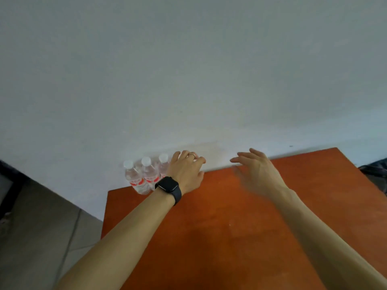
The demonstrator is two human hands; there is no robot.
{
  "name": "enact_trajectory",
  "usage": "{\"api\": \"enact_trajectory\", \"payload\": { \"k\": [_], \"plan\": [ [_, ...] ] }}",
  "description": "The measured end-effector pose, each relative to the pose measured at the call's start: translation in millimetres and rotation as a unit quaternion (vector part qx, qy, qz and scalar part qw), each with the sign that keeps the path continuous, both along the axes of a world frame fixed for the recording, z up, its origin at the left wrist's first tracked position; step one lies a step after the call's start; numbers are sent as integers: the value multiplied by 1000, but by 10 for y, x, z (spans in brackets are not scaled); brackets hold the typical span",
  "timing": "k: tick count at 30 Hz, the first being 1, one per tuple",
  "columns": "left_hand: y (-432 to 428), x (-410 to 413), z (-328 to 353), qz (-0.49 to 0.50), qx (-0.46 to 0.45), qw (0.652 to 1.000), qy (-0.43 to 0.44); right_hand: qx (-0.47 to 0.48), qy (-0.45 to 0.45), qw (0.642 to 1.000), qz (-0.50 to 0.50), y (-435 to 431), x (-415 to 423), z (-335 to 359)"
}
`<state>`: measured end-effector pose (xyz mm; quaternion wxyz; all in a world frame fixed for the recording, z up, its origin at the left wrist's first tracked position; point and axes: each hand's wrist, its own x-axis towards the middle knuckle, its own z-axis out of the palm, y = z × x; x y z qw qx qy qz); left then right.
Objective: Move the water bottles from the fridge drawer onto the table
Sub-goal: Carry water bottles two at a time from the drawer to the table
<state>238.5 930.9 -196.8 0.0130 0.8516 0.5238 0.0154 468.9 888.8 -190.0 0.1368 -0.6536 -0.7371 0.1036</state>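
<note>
Standing upright at table's [230,227] far left corner: three capped clear bottles [149,174], touching. Left hand [186,170] beside them, fingers curled; grip cannot be told. Right hand [257,170] above table's far edge, loosely spread, blurred.

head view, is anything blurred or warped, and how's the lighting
Head view: the right hand is smeared by motion, while the left hand and the water bottles look sharper; the table edges splay from wide-angle distortion; light is soft, no glare, with a dim shadow on the near tabletop.
</note>
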Motion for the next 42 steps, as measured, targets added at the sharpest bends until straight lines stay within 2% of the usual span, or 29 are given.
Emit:
{"api": "enact_trajectory", "payload": {
  "k": [5,10,17,22,25,30,33,42],
  "plan": [
    [-369,964,238,-120,-9,992,20,49,-30,990,-125,-1046,876,448],
    [-1171,2206,543,-250,-3,968,-34,81,-38,950,-300,-2587,1696,720],
    [-3209,3655,769,-409,18,907,-96,101,-31,859,-500,-5415,2307,838],
    [-4832,4440,729,-525,-1,848,-78,81,-39,788,-609,-7297,2405,787],
    [-5732,4806,764,-596,1,801,-58,71,-44,761,-643,-8157,2462,802],
    [-6931,5387,809,-672,2,737,-74,74,-41,716,-693,-9150,2708,775],
    [-7401,5774,776,-696,-13,714,-72,84,-34,698,-711,-9525,2977,699],
    [-8115,7359,593,-701,-31,707,-83,107,-13,684,-721,-10139,4355,591]
  ]
}}
